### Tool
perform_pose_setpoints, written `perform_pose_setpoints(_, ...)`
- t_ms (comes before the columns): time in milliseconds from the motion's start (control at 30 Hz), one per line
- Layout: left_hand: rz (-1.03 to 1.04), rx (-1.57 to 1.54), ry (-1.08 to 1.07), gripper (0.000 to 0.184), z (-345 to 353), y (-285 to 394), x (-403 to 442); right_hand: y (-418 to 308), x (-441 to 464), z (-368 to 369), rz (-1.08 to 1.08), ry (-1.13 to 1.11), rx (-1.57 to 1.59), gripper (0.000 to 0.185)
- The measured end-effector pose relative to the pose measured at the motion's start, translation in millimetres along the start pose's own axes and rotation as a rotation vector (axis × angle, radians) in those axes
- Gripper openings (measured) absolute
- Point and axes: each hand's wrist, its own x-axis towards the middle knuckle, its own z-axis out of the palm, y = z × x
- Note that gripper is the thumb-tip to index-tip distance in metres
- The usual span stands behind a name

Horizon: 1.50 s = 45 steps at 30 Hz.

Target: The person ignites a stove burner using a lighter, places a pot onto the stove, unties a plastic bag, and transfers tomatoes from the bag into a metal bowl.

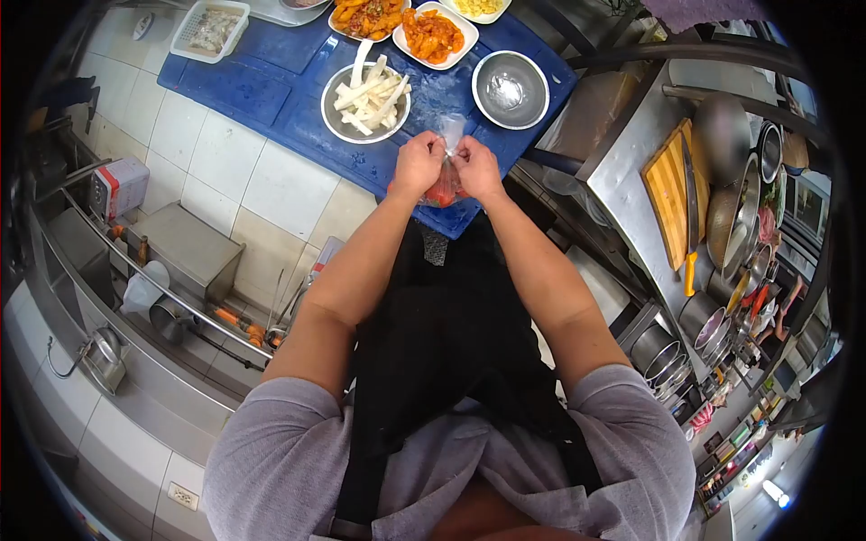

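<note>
Both of my hands meet at the front corner of the blue table (302,113). My left hand (420,164) pinches one side of the gathered neck of a clear plastic bag (444,187), and my right hand (476,167) pinches the other side. Something red shows through the bag, below my fingers. Just beyond my left hand is a metal bowl (336,124) holding pale white sticks (372,101). Another metal bowl (511,90), with a shiny bottom, stands beyond my right hand.
White dishes of orange-red food (434,36) and yellow food (478,5) line the table's far side. A white basket (210,30) stands at the far left. To the right, a steel counter holds a cutting board (666,194), a knife (691,207) and several pans.
</note>
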Motion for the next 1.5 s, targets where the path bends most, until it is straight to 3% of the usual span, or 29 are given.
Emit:
perform_pose_setpoints(233,-0.135,-0.101,0.022,0.029,5.4,-9.7,-0.5,14.4,-2.1,17.6,0.208,-0.020,0.548,0.004)
perform_pose_setpoints(367,-0.118,-0.038,0.092,0.032,12.6,-10.5,4.4,9.3,0.8,13.0,0.177,-0.033,0.551,0.007)
perform_pose_setpoints(467,-0.122,0.014,-0.004,0.025,13.1,-8.7,7.0,6.5,-0.9,6.5,0.194,-0.056,0.587,0.011)
perform_pose_setpoints(567,-0.044,-0.217,0.132,0.018,13.6,-12.3,6.9,10.8,1.9,3.7,0.280,-0.017,0.646,0.012)
perform_pose_setpoints(667,-0.027,-0.263,0.043,0.022,3.6,-11.7,-4.8,20.9,6.7,4.1,0.312,-0.069,0.715,0.015)
perform_pose_setpoints(767,0.097,-0.088,-0.131,0.021,6.4,-7.5,-11.5,22.0,10.4,2.1,0.320,-0.080,0.704,0.010)
perform_pose_setpoints(833,0.028,-0.105,-0.093,0.023,13.4,-10.1,-6.7,20.0,9.4,-4.6,-0.104,0.186,-0.078,0.010)
perform_pose_setpoints(867,-0.002,-0.128,-0.074,0.024,15.8,-10.8,-3.4,10.8,8.5,-10.8,-0.104,0.186,-0.083,0.010)
perform_pose_setpoints(933,0.054,-0.079,-0.035,0.025,20.3,-11.1,2.4,-18.2,6.7,-26.1,-0.438,0.190,-0.172,0.028)
perform_pose_setpoints(967,0.111,-0.024,0.004,0.025,21.7,-11.2,2.4,-23.9,9.2,-30.0,-0.435,0.184,-0.174,0.028)
perform_pose_setpoints(1033,0.135,0.003,0.040,0.025,22.2,-10.6,-0.6,-27.4,21.4,-34.0,-0.474,-0.024,-0.540,0.035)
perform_pose_setpoints(1067,0.170,0.030,0.079,0.025,22.8,-10.6,0.2,-24.5,32.1,-37.2,-0.410,-0.186,-0.675,0.026)
perform_pose_setpoints(1167,0.175,-0.049,0.145,0.026,22.4,-9.3,-5.4,-14.3,41.9,-50.2,-0.340,-0.194,-0.616,0.015)
perform_pose_setpoints(1200,0.173,-0.051,0.145,0.026,22.2,-7.2,-8.0,-8.5,34.1,-48.9,-0.386,-0.096,-0.525,0.010)
perform_pose_setpoints(1267,0.238,0.145,0.109,0.024,23.3,-2.7,-12.7,5.0,15.1,-41.4,-0.338,-0.021,-0.427,0.011)
perform_pose_setpoints(1433,0.306,0.158,0.125,0.015,38.8,-19.4,-13.4,43.7,-26.0,-18.3,-0.141,0.127,-0.207,0.015)
perform_pose_setpoints(1500,0.331,0.146,0.141,0.014,41.7,-24.2,-16.6,40.0,-33.0,-19.5,-0.195,0.140,-0.225,0.017)
